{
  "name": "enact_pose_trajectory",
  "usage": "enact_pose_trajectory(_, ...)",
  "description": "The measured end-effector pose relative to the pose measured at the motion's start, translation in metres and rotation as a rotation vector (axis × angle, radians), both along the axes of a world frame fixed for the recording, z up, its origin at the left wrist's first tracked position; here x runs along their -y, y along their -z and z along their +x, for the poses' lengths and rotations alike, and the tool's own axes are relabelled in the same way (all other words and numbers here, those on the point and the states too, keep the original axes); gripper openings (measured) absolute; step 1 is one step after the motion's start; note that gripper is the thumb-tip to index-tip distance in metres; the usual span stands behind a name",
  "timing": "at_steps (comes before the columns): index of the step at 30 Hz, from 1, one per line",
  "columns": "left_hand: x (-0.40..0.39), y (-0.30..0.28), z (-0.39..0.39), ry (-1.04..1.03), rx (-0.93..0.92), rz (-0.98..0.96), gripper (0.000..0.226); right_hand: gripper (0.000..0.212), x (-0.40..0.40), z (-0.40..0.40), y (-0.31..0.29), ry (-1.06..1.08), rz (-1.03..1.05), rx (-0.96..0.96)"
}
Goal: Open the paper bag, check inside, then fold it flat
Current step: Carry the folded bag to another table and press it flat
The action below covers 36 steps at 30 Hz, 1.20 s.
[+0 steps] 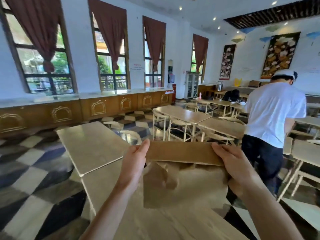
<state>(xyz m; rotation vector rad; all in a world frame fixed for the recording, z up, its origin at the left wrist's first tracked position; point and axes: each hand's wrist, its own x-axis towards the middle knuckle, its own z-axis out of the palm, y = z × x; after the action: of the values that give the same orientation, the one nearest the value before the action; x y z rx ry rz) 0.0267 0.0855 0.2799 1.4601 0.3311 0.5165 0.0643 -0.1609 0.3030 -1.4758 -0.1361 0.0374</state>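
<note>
A brown paper bag (181, 179) is held up above the table in front of me, its top strip folded over toward me. My left hand (134, 160) grips the bag's upper left corner, thumb on the near side. My right hand (233, 163) grips the upper right corner, fingers curled over the folded strip. The bag's body hangs down between my forearms, creased and blurred. Its inside is hidden.
A pale table (97, 181) stands below the bag, with another table (91, 144) joined at its far left. Several tables and chairs (183, 125) fill the room behind. A person in a white shirt (271, 118) stands close on the right. Checkered floor (29, 179) lies left.
</note>
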Motion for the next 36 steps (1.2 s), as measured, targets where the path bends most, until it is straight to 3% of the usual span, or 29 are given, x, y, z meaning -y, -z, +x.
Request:
enact_pose_trajectory(4,-0.045,0.002,-0.038,-0.187,0.013,-0.020,0.029,0.025,-0.049,-0.005,-0.001,-0.183,-0.017,-0.026)
enact_pose_trajectory(9,-0.099,-0.003,-0.094,-0.425,-0.068,-0.074,0.029,0.017,-0.121,-0.025,-0.003,-0.299,-0.071,-0.004)
enact_pose_trajectory(11,-0.120,-0.006,-0.119,-0.464,-0.056,-0.055,0.027,0.034,-0.150,-0.035,-0.003,-0.344,-0.052,-0.049)
enact_pose_trajectory(13,-0.139,-0.007,-0.144,-0.508,-0.061,-0.029,0.041,0.044,-0.179,-0.048,-0.004,-0.375,-0.055,-0.040)
enact_pose_trajectory(16,-0.167,-0.009,-0.183,-0.572,-0.075,-0.040,0.056,0.034,-0.225,-0.068,-0.003,-0.423,-0.083,-0.012)
enact_pose_trajectory(18,-0.186,-0.010,-0.208,-0.610,-0.069,-0.064,0.051,0.019,-0.256,-0.082,-0.002,-0.472,-0.068,-0.019)
enact_pose_trajectory(20,-0.209,-0.009,-0.234,-0.655,-0.033,-0.064,0.043,0.019,-0.290,-0.096,-0.002,-0.531,-0.032,-0.044)
enact_pose_trajectory(23,-0.251,-0.006,-0.272,-0.676,-0.026,-0.033,0.052,0.017,-0.342,-0.121,0.003,-0.569,-0.015,-0.037)
enact_pose_trajectory(29,-0.337,-0.001,-0.325,-0.671,-0.017,0.061,0.042,0.014,-0.436,-0.170,0.008,-0.615,-0.018,-0.063)
enact_pose_trajectory(36,-0.421,0.006,-0.333,-0.633,0.034,-0.019,0.038,0.015,-0.521,-0.188,0.004,-0.628,-0.074,-0.033)
